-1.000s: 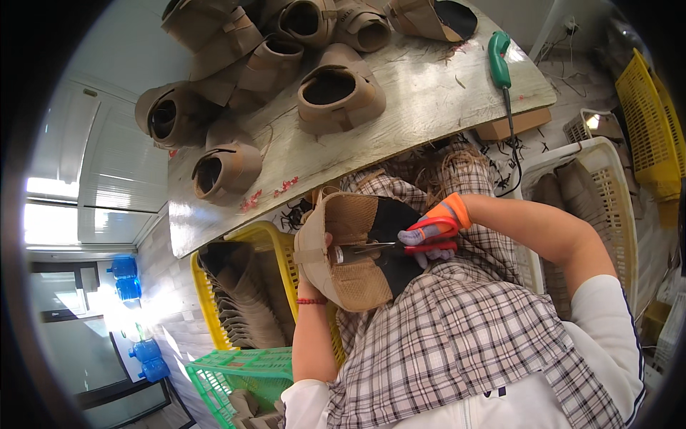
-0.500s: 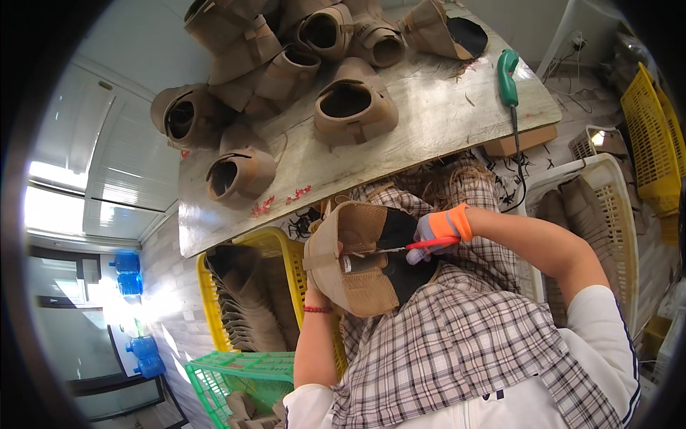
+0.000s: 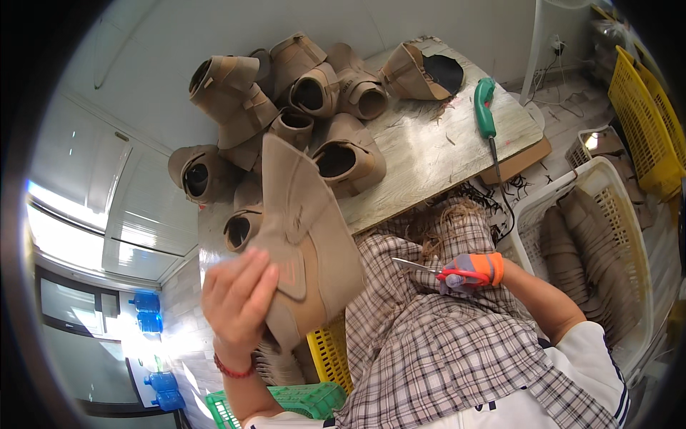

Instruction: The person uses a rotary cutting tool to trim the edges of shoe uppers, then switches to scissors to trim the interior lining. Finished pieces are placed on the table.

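My bare left hand [image 3: 236,300] grips a tan boot upper [image 3: 325,250] by its lower edge and holds it up in front of the table's left part. The upper's outer side, with a stitched patch and small marks, faces me. My right hand [image 3: 454,284], in a grey glove with an orange cuff, holds red-handled scissors [image 3: 418,267] above my plaid-covered lap. Their blades point left, apart from the upper. Several more boot uppers [image 3: 239,96] are piled on the table [image 3: 421,150], their collar openings showing dark.
A green corded tool [image 3: 484,107] lies at the table's right end, its cord hanging over the edge. Right of me stands a white basket [image 3: 607,179] of stacked uppers. A yellow basket [image 3: 330,357] and a green crate [image 3: 314,400] are low on the left. Thread scraps litter the table.
My left hand has lifted the upper from my lap, up and left, turning its outer side toward me. The scissors have come away from it and stay low over my lap.
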The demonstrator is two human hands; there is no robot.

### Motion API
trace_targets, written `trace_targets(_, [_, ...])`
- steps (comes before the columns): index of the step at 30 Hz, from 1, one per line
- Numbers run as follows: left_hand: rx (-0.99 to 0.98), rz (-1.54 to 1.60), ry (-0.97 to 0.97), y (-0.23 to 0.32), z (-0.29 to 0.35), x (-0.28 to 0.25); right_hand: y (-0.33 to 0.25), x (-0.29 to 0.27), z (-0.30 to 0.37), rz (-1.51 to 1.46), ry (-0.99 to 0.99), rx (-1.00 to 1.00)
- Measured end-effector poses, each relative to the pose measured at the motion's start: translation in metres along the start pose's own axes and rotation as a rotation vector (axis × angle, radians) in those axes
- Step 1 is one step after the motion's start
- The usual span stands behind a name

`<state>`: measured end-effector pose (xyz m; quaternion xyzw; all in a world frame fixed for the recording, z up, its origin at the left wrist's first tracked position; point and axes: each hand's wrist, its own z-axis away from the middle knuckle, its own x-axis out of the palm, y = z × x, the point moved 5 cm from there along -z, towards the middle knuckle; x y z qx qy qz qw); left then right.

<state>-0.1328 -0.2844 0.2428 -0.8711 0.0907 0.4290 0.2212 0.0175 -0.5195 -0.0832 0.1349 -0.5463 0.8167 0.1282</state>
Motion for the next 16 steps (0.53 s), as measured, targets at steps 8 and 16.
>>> trace_targets(8, [0.26,0.027,-0.181,-0.078,-0.094,0.16,-0.023,0.006,0.009,0.428,0.089,-0.358])
trace_targets(16, [-0.404,0.523,-0.686,-0.128,-0.101,0.282,-0.011,-0.002,0.004,0.25,0.162,-0.296])
